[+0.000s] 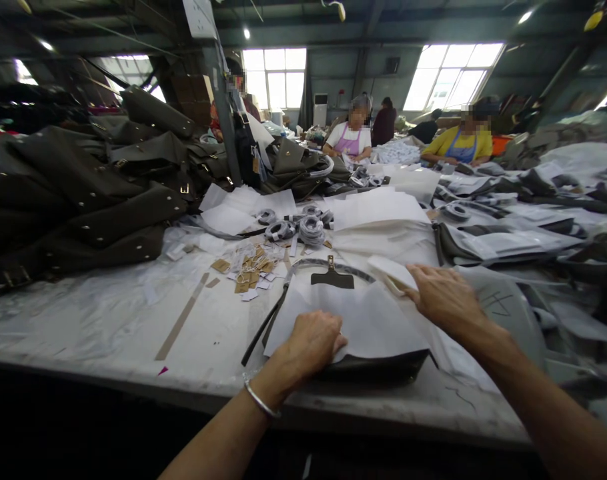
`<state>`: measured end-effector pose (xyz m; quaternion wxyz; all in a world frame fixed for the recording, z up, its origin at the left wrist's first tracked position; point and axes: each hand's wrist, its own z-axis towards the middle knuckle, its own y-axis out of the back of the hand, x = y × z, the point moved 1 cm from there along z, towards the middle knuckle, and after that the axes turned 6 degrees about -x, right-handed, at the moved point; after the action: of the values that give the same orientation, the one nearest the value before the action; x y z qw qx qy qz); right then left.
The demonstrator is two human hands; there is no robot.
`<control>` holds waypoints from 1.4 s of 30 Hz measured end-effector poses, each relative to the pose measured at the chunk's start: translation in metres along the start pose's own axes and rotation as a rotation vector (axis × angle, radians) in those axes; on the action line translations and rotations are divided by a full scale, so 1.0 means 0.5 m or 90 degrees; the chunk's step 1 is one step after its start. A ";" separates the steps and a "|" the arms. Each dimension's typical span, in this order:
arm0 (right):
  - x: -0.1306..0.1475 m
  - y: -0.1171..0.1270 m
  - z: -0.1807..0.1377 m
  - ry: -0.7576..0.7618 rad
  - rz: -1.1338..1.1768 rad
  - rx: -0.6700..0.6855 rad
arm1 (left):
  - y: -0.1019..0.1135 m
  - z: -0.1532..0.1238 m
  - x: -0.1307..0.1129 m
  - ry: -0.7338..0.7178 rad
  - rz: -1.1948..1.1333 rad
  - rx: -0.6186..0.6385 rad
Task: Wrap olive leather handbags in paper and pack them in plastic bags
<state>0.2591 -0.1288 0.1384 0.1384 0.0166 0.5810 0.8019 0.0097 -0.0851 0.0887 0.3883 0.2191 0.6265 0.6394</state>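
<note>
A dark handbag (383,370) lies flat at the table's front edge, with a white paper sheet (373,320) over it. My left hand (313,341), a silver bangle on its wrist, rests on that sheet with fingers curled closed; anything inside them is hidden. To the right, my right hand (443,297) grips the edge of a folded white sheet (394,272) just beyond the bag's right side. Above the paper show the bag's dark tab with a metal clasp (332,277) and a grey-wrapped handle (303,265). A dark strap (261,330) hangs out at the left.
Brown and white hang tags (251,270) lie left of the bag, near wrapped rolled straps (311,230). Stacked paper sheets (378,207) sit behind. Dark bags (83,180) pile up at left; more wrapped pieces (513,240) crowd the right. Several people work across the table.
</note>
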 end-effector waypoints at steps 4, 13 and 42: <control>0.143 0.033 0.038 0.131 0.179 0.045 | 0.002 0.013 0.003 -0.040 0.019 0.030; 0.231 -0.093 0.050 0.204 0.192 0.226 | -0.016 0.044 0.081 0.036 -0.075 -0.086; 0.206 -0.221 0.053 -0.004 0.338 -0.036 | -0.079 0.064 0.085 0.103 0.045 -0.195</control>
<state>0.1874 -0.0475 0.0296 -0.0748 0.1670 0.5334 0.8258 0.0174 -0.0354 0.0451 0.3427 0.1272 0.5426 0.7562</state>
